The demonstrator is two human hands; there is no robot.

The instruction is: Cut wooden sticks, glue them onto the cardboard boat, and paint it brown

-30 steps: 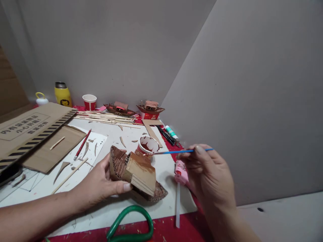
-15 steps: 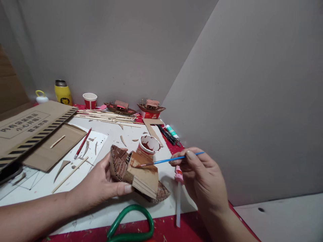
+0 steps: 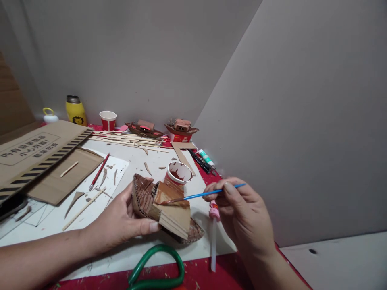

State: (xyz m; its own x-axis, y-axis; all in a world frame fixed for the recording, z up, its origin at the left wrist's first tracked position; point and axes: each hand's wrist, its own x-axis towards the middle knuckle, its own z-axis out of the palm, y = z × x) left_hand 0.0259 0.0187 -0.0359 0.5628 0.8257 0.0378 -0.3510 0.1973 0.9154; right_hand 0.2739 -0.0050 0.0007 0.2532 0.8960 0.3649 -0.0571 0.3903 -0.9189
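Observation:
My left hand grips a small cardboard model boat, thumb along the near side and fingers behind the hull. The hull is painted brown; its cabin roof is partly wet with brown paint and partly bare cardboard. My right hand pinches a thin blue paintbrush, its tip resting on the roof near the left edge. Just behind the boat stands a paper cup with dark brown paint smeared inside. Below my right hand lies a pink-topped glue stick or tube.
Green-handled scissors lie at the front edge. Left are cardboard sheets, a red pen and scraps. Farther back are thin wooden sticks, two finished-looking model boats, a red-and-white cup and a yellow bottle.
The brush tip has shifted slightly down toward the roof's near left edge, and brown paint covers a little more of the roof. My left hand holds the boat almost still.

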